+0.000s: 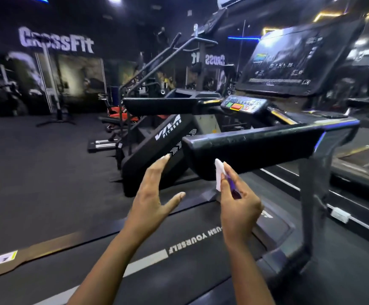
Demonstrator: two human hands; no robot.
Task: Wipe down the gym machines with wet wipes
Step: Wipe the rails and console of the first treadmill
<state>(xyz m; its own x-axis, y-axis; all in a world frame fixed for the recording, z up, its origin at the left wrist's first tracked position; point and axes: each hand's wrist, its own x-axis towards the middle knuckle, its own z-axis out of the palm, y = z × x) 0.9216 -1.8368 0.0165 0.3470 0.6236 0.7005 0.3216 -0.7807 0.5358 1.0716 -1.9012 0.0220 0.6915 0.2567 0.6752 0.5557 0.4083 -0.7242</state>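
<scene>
- The wet wipe point(219, 175) is looking thin, soft and limp; it is probably weighing next to nothing and folding wherever it is pinched; being damp, it is likely to cling to the fingers and drag a little on plastic.
- Holding it flat under several fingers seems better than pinching a corner, so that it is spreading over the surface rather than bunching up.
- The wipe is sitting in the right hand point(238, 203), raised just in front of the end of the treadmill's near handrail point(256, 146); whether it is touching the rail is not clear.
- The right hand is pinching the wipe between thumb and fingers, with the fingertips pointing up and forward; something small and purple point(234, 190) is showing in the same grip (too blurred to name).
- The left hand point(154, 194) is holding nothing; its fingers are straight and spread wide, its palm is facing the right hand, and it is hovering apart from the rail.
- Both forearms are reaching forward over the belt point(179, 260).
- The handrail is looking hard and smooth, so firm rubbing should be doing no harm; the button panel point(243, 104) farther along is probably wanting a lighter touch.
</scene>
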